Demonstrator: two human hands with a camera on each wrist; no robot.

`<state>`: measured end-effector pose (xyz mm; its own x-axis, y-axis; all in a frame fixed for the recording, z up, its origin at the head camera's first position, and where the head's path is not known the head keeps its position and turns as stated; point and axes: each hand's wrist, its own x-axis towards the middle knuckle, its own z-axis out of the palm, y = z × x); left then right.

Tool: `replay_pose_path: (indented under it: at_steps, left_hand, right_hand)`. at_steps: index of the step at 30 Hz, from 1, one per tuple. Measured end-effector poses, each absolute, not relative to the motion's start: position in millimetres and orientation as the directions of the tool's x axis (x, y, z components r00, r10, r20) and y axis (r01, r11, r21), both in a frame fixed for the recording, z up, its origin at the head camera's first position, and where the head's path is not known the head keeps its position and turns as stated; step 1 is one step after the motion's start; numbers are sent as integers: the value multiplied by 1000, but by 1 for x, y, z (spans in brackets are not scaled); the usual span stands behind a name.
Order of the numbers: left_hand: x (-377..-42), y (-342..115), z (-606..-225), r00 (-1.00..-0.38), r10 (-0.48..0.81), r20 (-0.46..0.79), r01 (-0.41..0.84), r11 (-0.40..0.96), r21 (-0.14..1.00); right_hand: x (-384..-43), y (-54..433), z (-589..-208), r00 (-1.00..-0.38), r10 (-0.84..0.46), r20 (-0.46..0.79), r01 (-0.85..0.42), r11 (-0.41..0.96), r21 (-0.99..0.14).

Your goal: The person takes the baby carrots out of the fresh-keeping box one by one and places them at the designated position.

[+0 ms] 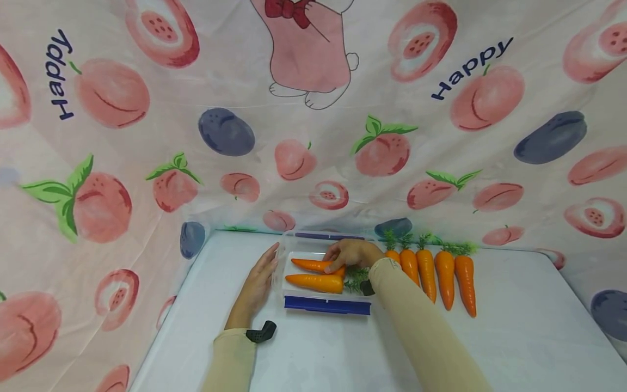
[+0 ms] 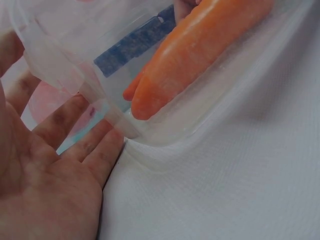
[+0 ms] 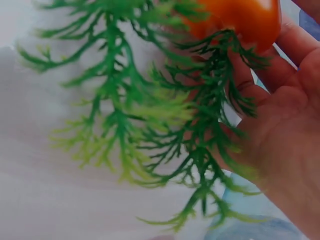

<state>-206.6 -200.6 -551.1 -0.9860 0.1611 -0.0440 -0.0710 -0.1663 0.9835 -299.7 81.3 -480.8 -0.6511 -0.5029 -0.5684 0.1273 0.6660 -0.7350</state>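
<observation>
A clear plastic box [image 1: 280,277] with blue latches stands at the back of the table, holding two orange carrots with green leafy tops. The nearer carrot [image 1: 315,282] lies lengthwise along the front wall, its tip pointing left. Behind it, my right hand [image 1: 354,253] reaches in from the right and grips the farther carrot [image 1: 308,265] near its thick end. Leafy tops [image 3: 117,90] hang beside the palm in the right wrist view. My left hand [image 1: 259,277] is at the box's left side, its extended fingers [image 2: 102,150] against the outer wall.
Several more carrots [image 1: 445,279] lie side by side right of the box, leaves toward the back. A blue latch flap [image 1: 327,306] sticks out at the box's front. Fruit-printed cloth [image 1: 294,207] rises behind the white table [image 1: 313,354].
</observation>
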Motion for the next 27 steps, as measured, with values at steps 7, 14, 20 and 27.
replay_pose_path:
  at_steps: [7,14,20,27]
  left_hand:
    - [-207,-200,-552,-987,151,-47,-71,-161,984]
    - [-206,-200,-552,-987,158,-30,-56,-162,985]
    - [-207,-199,-552,-986,161,-34,-60,-160,985]
    - [-206,-200,-553,-988,153,-38,-64,-169,984]
  right_hand:
    - [-297,79,-475,-671,-490,-556,72,703,-707]
    - [-293,82,-468,-694,-462,-552,62,725,-686]
    - [-293,87,-460,-704,-473,-530,52,709,-703]
    - [-293,93,-440,-679,-536,-502,65,637,-768]
